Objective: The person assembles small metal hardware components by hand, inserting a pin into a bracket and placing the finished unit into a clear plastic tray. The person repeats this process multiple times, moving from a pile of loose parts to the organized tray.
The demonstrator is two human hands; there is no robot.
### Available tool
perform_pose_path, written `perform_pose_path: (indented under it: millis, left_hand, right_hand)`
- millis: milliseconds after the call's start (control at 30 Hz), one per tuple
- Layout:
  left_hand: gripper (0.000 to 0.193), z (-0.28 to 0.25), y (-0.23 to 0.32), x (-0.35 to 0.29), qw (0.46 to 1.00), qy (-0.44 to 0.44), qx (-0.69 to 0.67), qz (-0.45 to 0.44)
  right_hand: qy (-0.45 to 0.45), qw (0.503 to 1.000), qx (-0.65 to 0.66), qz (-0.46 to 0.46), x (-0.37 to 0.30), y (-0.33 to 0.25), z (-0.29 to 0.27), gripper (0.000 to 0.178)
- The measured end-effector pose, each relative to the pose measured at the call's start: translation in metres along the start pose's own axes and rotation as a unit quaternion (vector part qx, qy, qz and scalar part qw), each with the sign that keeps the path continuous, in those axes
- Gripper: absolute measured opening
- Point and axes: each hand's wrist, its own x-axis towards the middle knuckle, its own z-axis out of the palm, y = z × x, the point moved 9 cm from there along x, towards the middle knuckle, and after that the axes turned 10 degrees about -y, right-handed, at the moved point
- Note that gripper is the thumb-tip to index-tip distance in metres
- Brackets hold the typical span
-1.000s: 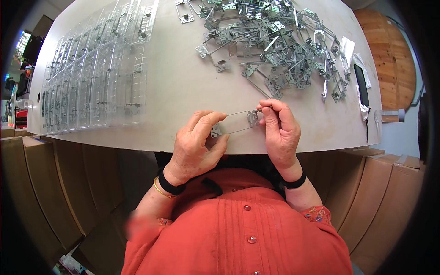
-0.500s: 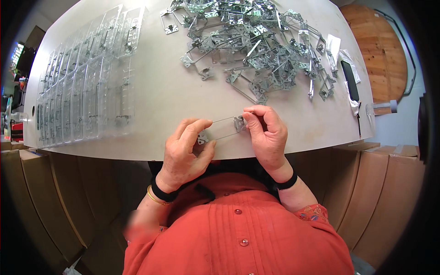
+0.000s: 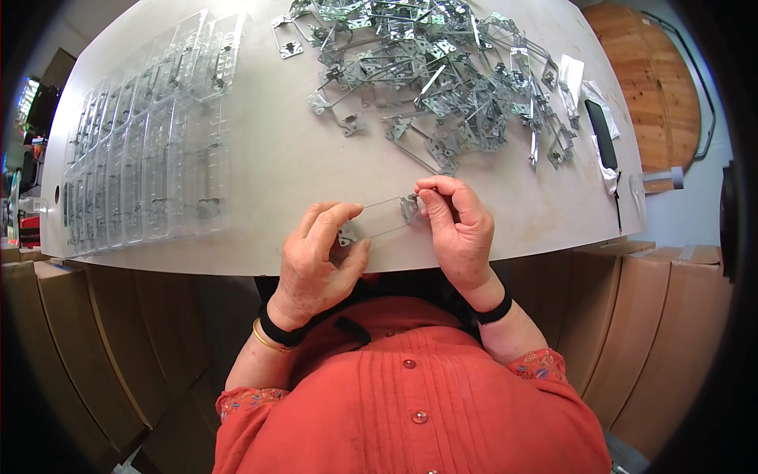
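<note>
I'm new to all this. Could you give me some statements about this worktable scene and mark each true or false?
1. The left hand and right hand hold one metal frame between them. True.
2. The clear plastic trays lie right of the metal pile. False: they lie left of it.
3. The shirt is blue. False: it is red.
4. A dark flat object lies right of the metal pile. True.

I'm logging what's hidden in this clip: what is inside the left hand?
The left hand holds one end of a metal frame. A bit of that end, flat and with holes, shows; the rest is covered by the hand and cannot be seen.
</note>
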Motion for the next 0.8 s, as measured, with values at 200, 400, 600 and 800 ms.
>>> perform_pose_path:
  millis: [200,400,600,800]
  left_hand:
    - [0.044,0.0,0.0,0.0,1.0,-0.003,0.003,-0.006]
    - [0.043,-0.003,-0.002,-0.002,1.0,0.015,0.003,-0.006]
    - [0.043,-0.003,-0.002,0.0,0.999,0.037,0.0,-0.009]
    - [0.044,-0.003,-0.004,-0.002,0.999,0.041,-0.011,-0.015]
  right_hand:
    - [-0.006,0.999,-0.032,-0.028,0.0,-0.008,-0.001,0.01]
    - [0.037,0.999,0.003,-0.022,-0.005,-0.001,-0.008,0.01]
    - [-0.001,1.0,-0.003,-0.002,-0.007,-0.001,-0.004,0.01]
    - [-0.004,1.0,-0.023,-0.007,-0.007,-0.007,-0.003,0.01]
